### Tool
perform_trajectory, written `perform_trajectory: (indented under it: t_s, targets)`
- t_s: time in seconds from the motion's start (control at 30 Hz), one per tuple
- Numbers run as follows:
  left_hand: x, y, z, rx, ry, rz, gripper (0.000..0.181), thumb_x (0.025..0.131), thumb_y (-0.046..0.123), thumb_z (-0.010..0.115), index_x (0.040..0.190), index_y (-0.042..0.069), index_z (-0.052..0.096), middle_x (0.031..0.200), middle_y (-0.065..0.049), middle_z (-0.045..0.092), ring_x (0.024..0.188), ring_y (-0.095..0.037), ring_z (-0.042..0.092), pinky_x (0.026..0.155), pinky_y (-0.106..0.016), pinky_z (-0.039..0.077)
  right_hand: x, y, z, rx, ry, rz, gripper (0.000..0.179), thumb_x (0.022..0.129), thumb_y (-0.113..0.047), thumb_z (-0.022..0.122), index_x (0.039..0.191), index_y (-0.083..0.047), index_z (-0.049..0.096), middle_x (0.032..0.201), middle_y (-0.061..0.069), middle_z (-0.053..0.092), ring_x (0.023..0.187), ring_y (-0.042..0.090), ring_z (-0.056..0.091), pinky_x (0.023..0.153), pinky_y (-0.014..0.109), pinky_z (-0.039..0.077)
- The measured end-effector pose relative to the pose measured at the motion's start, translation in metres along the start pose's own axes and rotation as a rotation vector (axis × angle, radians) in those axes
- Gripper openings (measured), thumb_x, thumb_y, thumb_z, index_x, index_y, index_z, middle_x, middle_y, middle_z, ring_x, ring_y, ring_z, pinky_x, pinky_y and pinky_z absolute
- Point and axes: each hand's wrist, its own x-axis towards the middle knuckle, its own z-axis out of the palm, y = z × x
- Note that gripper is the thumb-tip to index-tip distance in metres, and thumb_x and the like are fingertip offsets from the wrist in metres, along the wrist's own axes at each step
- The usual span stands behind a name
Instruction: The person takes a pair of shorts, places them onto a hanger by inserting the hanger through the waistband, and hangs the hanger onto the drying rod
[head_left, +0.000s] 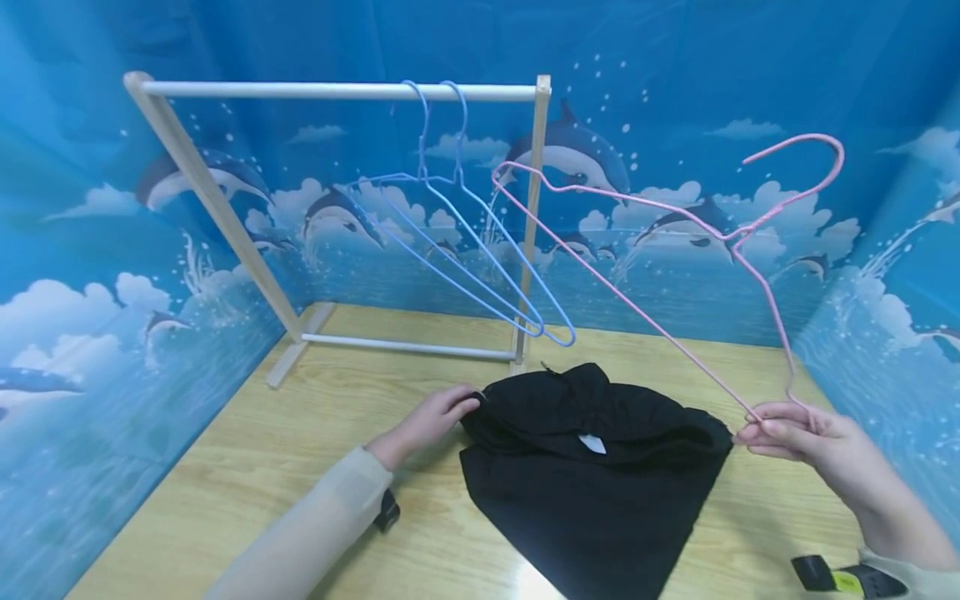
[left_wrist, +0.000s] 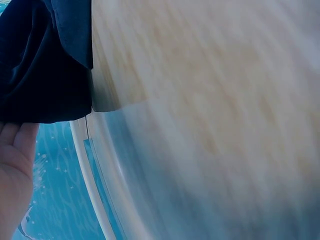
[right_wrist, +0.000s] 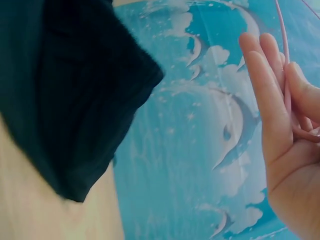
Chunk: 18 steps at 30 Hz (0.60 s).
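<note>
A black garment (head_left: 585, 508) with a gathered waistband and a white label (head_left: 592, 443) lies on the table, its upper edge raised. My left hand (head_left: 427, 423) pinches the waistband's left end between thumb and fingers. At the garment's right end, my right hand (head_left: 813, 442) holds a pink wire hanger (head_left: 738, 236) by a lower corner, with the hook up and to the right. In the right wrist view a gap shows between the right hand (right_wrist: 280, 125) and the garment (right_wrist: 90, 100). The left wrist view catches the left hand (left_wrist: 15, 170) under the cloth's edge.
Behind the garment stands a wooden-legged rack with a white top rail (head_left: 300, 90). Two blue wire hangers (head_left: 487, 233) hang near its right end. Blue dolphin-print sheeting (head_left: 712, 75) surrounds the wood-grain table (head_left: 300, 442) at the back and sides.
</note>
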Motion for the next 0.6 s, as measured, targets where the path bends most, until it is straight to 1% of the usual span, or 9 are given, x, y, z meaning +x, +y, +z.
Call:
perform_trajectory:
  t_s: [0.23, 0.33, 0.47, 0.53, 0.6]
  targets:
    - [0.000, -0.002, 0.000, -0.005, 0.004, -0.018, 0.029, 0.102, 0.022, 0.048, 0.119, 0.004, 0.063, 0.120, -0.013, 0.067, 0.115, -0.030, 0.061, 0.101, -0.047, 0.046, -0.014, 0.014, -0.009, -0.019, 0.027, 0.068, 0.036, 0.102, 0.001, 0.041, 0.106, -0.022, 0.069, 0.097, -0.003, 0.074, 0.090, 0.010, 0.072, 0.076, 0.019, 0.057]
    - [0.000, -0.002, 0.000, 0.001, 0.004, -0.022, 0.029, 0.102, 0.023, 0.049, 0.119, 0.004, 0.063, 0.119, -0.013, 0.067, 0.114, -0.030, 0.061, 0.101, -0.048, 0.047, -0.019, 0.019, -0.012, 0.005, 0.028, 0.062, 0.038, 0.101, 0.003, 0.039, 0.106, -0.020, 0.069, 0.097, -0.002, 0.074, 0.090, 0.010, 0.072, 0.077, 0.019, 0.056]
    - [0.001, -0.001, -0.001, 0.004, 0.005, -0.024, 0.029, 0.102, 0.023, 0.049, 0.119, 0.004, 0.063, 0.120, -0.013, 0.066, 0.115, -0.030, 0.061, 0.101, -0.047, 0.046, -0.025, 0.026, -0.015, 0.036, 0.001, 0.027, 0.041, 0.101, 0.007, 0.036, 0.108, -0.016, 0.069, 0.098, 0.000, 0.074, 0.091, 0.012, 0.072, 0.078, 0.021, 0.057]
    - [0.001, 0.000, -0.002, 0.012, 0.009, -0.018, 0.029, 0.102, 0.022, 0.049, 0.120, 0.004, 0.063, 0.120, -0.013, 0.066, 0.115, -0.030, 0.061, 0.101, -0.047, 0.046, -0.028, 0.028, -0.017, 0.012, 0.006, 0.040, 0.041, 0.101, 0.006, 0.037, 0.108, -0.018, 0.069, 0.098, 0.000, 0.075, 0.091, 0.011, 0.072, 0.077, 0.020, 0.057]
    - [0.002, 0.002, -0.003, 0.012, 0.007, -0.025, 0.029, 0.102, 0.022, 0.049, 0.120, 0.004, 0.063, 0.120, -0.013, 0.066, 0.116, -0.031, 0.061, 0.102, -0.047, 0.046, -0.030, 0.029, -0.019, -0.038, 0.024, 0.077, 0.039, 0.101, 0.004, 0.039, 0.106, -0.020, 0.069, 0.098, -0.002, 0.074, 0.090, 0.010, 0.072, 0.077, 0.019, 0.056]
